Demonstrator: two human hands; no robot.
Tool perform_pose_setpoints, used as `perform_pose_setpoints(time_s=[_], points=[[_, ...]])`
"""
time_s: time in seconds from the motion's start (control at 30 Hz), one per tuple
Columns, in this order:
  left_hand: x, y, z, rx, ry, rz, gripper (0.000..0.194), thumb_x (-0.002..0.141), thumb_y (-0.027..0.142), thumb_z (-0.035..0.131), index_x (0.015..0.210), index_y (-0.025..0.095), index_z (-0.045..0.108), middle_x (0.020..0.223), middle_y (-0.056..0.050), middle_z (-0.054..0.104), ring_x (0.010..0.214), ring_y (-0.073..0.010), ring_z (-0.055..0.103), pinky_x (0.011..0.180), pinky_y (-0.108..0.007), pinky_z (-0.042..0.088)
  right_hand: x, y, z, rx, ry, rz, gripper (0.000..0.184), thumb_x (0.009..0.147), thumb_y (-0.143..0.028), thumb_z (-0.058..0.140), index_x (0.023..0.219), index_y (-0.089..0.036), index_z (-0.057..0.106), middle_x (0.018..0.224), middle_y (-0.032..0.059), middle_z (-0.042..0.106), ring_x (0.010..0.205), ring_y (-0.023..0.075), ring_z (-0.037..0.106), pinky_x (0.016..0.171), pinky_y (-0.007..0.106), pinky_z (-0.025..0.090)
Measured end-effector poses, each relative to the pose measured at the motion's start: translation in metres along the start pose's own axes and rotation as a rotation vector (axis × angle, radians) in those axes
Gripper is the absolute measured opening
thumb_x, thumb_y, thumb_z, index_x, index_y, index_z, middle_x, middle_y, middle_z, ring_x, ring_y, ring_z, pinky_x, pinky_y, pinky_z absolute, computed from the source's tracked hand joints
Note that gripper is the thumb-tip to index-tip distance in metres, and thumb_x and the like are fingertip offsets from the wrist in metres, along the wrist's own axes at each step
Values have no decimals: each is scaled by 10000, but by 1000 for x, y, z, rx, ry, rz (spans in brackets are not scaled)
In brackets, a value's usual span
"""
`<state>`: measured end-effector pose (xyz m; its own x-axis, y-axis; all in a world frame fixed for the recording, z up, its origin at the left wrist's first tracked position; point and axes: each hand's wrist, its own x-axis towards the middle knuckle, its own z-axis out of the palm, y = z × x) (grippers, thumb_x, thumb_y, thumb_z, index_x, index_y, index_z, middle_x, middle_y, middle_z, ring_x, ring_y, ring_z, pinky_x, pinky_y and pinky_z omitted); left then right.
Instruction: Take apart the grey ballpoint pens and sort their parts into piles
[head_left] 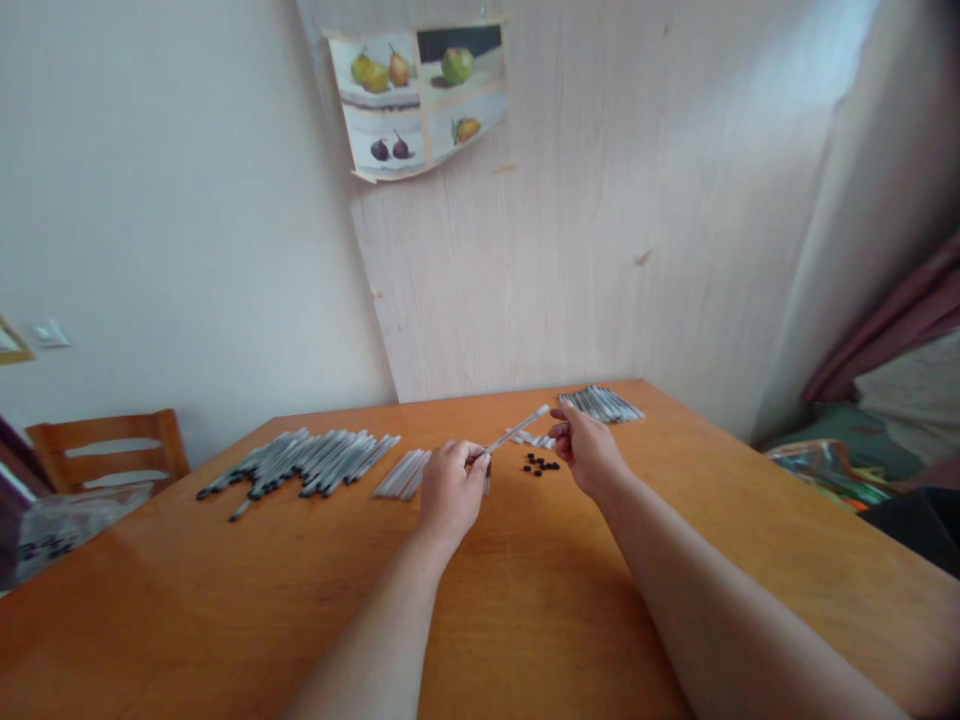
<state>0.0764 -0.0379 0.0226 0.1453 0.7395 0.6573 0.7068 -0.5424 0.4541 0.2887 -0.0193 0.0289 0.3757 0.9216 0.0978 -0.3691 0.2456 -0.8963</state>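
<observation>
My left hand (454, 487) is closed, thumb and fingers pinching a slim, pale pen (517, 428) that slants up to the right. Just beyond the pen's whitish far end is my right hand (589, 448), its fingers bent inward; whatever they may hold is too small to make out. Small black plugs (538, 463) lie scattered on the table between the hands. Behind them are several short white pieces (531, 439), partly covered by the pen. Beside my left hand sits a row of clear tubes (403, 474), its right part hidden by the hand.
A large spread of pens with dark ends (300, 462) covers the left of the wooden table (525, 600). Another pile of pens (600, 403) lies at the back right. A wooden chair (112, 448) stands left; a wall with fruit pictures (420, 100) rises behind.
</observation>
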Motion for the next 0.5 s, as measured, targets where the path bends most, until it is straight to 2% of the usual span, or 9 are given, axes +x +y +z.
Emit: perform_pose_setpoints(time_s=[0.27,0.4,0.5], points=[[-3,5,-1,12,-82,54,122,865,270,543,856,204,646,888,-51,635,859,-177,569,761,-294,416,-4,0,1,14,-106,-1,316,704,-432,702,797,-147,601,539,-22,542,384,46,355,360,185,231],[-6,8,0,-67,-164,-13,103,857,264,536,866,204,619,859,-28,643,798,-154,572,721,-269,419,-7,1,2,-16,-143,-10,310,702,-431,695,776,-145,600,544,-29,532,393,41,351,369,186,223],[-8,14,0,-113,-235,-70,150,863,322,537,921,212,620,851,-20,663,761,-148,580,695,-259,419,-11,1,5,-64,-193,-7,316,711,-445,681,775,-146,603,550,-29,531,390,42,339,363,192,206]])
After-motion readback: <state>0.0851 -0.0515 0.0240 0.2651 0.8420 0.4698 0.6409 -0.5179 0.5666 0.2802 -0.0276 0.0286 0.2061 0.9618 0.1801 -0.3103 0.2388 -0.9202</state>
